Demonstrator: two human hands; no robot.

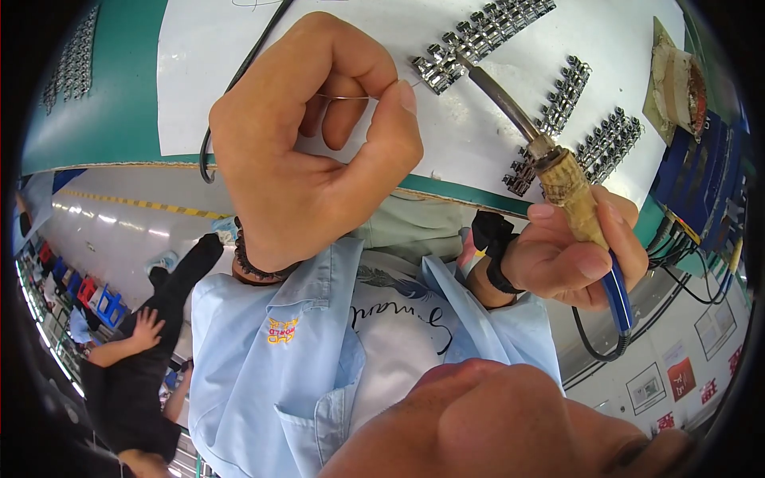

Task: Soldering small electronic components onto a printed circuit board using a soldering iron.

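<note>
My left hand pinches a thin solder wire between thumb and forefinger, with its end pointing at the nearest row of small metal parts. In my right hand is a soldering iron with a worn, yellowish wrapped grip and a blue rear end. Its tip reaches the near left end of that row and appears to touch it. Two more rows, a middle strip and a right-hand strip, lie beyond the iron's shaft, which partly hides them.
A white sheet covers part of the green bench. More metal strips lie at far left. On the right are a worn block-shaped holder, a blue box and loose cables. Another person is at lower left.
</note>
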